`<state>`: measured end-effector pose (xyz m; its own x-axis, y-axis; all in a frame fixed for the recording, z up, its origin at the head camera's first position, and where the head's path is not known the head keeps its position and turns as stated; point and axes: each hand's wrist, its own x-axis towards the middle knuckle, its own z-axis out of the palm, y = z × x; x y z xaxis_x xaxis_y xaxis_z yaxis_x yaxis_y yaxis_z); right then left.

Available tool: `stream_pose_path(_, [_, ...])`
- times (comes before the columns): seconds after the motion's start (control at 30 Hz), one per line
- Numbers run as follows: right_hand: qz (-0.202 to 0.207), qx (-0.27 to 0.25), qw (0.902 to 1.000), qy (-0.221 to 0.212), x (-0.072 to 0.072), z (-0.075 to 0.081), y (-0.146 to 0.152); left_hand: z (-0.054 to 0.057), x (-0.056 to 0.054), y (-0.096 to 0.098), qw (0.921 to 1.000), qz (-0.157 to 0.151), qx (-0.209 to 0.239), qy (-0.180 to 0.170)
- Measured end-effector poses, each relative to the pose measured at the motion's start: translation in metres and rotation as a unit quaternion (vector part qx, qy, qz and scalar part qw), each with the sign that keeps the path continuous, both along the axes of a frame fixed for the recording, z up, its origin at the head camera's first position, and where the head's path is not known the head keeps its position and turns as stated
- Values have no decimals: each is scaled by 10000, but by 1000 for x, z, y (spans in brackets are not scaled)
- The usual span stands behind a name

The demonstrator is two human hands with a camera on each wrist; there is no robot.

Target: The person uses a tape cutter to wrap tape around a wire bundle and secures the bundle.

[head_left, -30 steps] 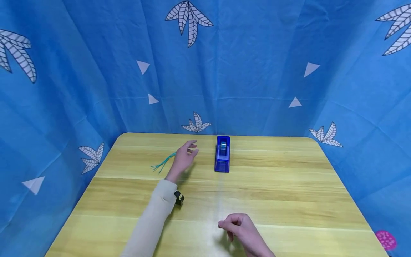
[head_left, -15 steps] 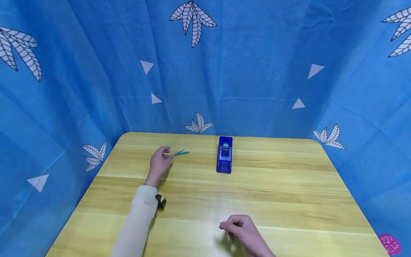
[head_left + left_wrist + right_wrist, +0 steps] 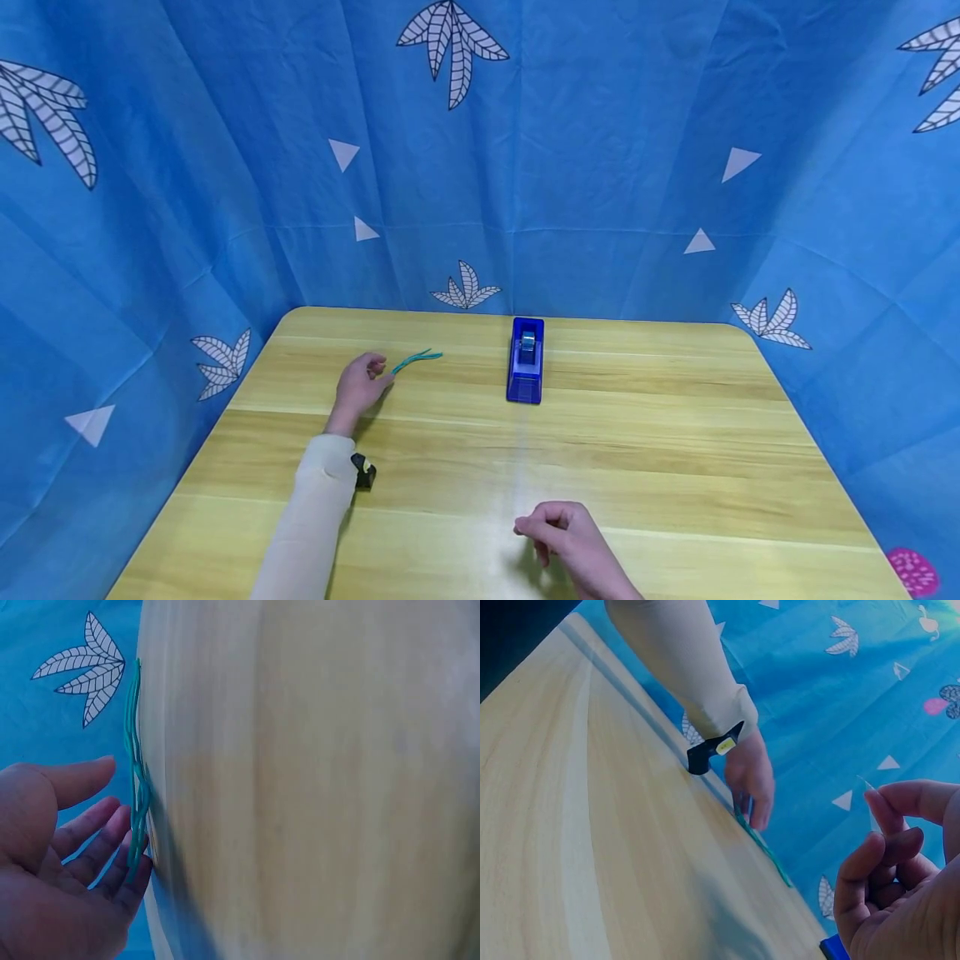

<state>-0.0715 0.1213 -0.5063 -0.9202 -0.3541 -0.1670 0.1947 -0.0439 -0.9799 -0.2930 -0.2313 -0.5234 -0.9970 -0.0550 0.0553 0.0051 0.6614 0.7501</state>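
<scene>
A bundle of thin green cords (image 3: 417,358) lies on the wooden table, left of the tape dispenser. My left hand (image 3: 360,385) is at its left end, which it hides in the head view. In the left wrist view, the thumb stands apart from the loosely bent fingers (image 3: 97,832), and the cords (image 3: 133,742) run by the fingertips without being gripped. Close to the table's near side, my right hand (image 3: 562,537) pinches a small piece of clear tape (image 3: 865,781) between thumb and index finger. Only a sliver of the tape shows.
A blue tape dispenser (image 3: 525,362) with a roll in it stands at the back middle of the table (image 3: 645,450). Blue printed curtains (image 3: 600,167) hang behind the table and along both sides. A black wrist camera (image 3: 363,472) sticks out from the left sleeve.
My left hand has moved left across the cords and a little nearer, baring their right end and covering their left end. The right hand has kept its pinch and place.
</scene>
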Motion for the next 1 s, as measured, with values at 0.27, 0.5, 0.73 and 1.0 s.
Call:
stream_pose_path(0.27, [-7, -79, 10000, -44, 0, 1, -1, -1, -1, -4, 9997, -9, -25, -263])
stream_pose_path(0.5, [-3, -120, 9999, -66, 0, 1, -1, -1, -2, -3, 9994, -1, -22, -349])
stream_pose_path(0.73, [2, -140, 9999, -73, 0, 1, -1, -4, -4, -3, 9995, 77, -183, -261])
stream_pose_path(1.0, [23, -158, 9998, -74, -1, -1, 0, -5, -6, -2, 9991, 192, -327, -189])
